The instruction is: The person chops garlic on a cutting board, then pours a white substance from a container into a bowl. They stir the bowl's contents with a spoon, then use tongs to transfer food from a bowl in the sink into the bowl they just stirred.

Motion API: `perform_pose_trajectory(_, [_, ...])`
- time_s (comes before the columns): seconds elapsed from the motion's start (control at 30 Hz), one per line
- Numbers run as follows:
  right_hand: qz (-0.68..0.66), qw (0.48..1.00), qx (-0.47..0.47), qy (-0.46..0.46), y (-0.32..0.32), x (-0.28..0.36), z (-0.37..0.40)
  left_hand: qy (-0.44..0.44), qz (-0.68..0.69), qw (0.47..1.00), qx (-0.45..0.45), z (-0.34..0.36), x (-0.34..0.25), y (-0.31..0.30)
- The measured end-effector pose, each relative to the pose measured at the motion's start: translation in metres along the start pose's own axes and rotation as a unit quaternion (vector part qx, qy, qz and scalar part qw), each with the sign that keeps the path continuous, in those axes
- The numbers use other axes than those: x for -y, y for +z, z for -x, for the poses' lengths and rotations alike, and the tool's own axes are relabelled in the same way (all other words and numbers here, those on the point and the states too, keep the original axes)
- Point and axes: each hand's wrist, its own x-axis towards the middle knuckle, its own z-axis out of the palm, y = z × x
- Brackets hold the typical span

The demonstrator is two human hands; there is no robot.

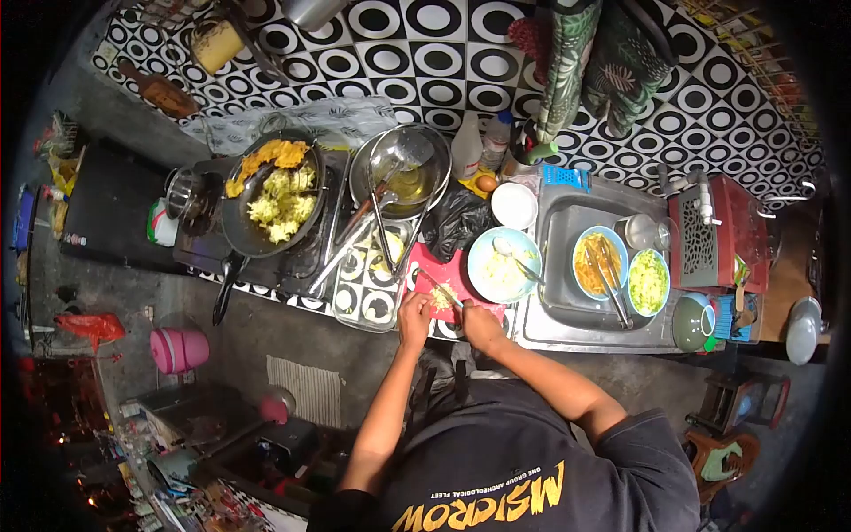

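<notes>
On the red cutting board (424, 263) lies a small heap of finely chopped pale bits (441, 301). My right hand (483, 328) is wrapped around the handle of a knife (446, 291), whose blade reaches up and left across the bits. At the board's lower left edge is my left hand (414, 319), its fingers curled together beside the bits; whatever they may hold is hidden. Just right of the board stands a light blue bowl (476, 291) of pale shredded food, with a spoon (523, 267) resting in it.
At left, a frying pan (241, 232) on the stove holds orange and pale green food. A wok (359, 177) with oil sits beside it. The sink (554, 306) holds a bowl of orange shreds (583, 275) with tongs and a bowl of green slices (650, 285). A black plastic bag (456, 222) lies behind the board.
</notes>
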Motion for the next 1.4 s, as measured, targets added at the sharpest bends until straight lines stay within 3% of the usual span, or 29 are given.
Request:
perform_pose_trajectory(0.13, [0.032,0.999,0.026,0.020,-0.007,0.005,0.004,0.003,0.003,1.000,0.010,0.005,0.000,-0.006])
perform_pose_trajectory(0.33, [-0.031,0.996,-0.038,0.074,0.014,0.013,0.004,0.037,0.024,0.999,0.027,0.001,0.010,-0.005])
perform_pose_trajectory(0.47, [0.028,0.998,0.008,0.064,-0.004,0.016,0.005,0.060,0.031,0.997,0.030,0.002,0.012,-0.009])
perform_pose_trajectory(0.67, [0.019,0.993,-0.051,0.102,0.024,0.019,0.010,0.070,0.029,0.996,0.057,0.003,0.014,-0.015])
perform_pose_trajectory(0.8, [0.014,0.997,-0.044,0.069,0.019,0.014,-0.001,0.114,0.026,0.990,0.073,0.001,0.021,-0.017])
perform_pose_trajectory(0.93, [0.120,0.991,-0.025,0.045,-0.007,0.016,0.002,0.099,0.041,0.991,0.085,0.002,0.018,-0.018])
perform_pose_trajectory(1.1, [0.033,0.996,-0.047,0.072,0.017,0.015,0.002,0.094,0.037,0.990,0.100,0.002,0.015,-0.020])
perform_pose_trajectory(1.23, [0.051,0.997,0.021,0.046,0.004,0.008,-0.005,0.113,0.012,0.989,0.090,0.002,0.016,-0.019])
perform_pose_trajectory(1.4, [0.040,0.996,-0.045,0.071,0.013,0.008,0.007,0.093,-0.003,0.990,0.107,0.000,0.018,-0.017])
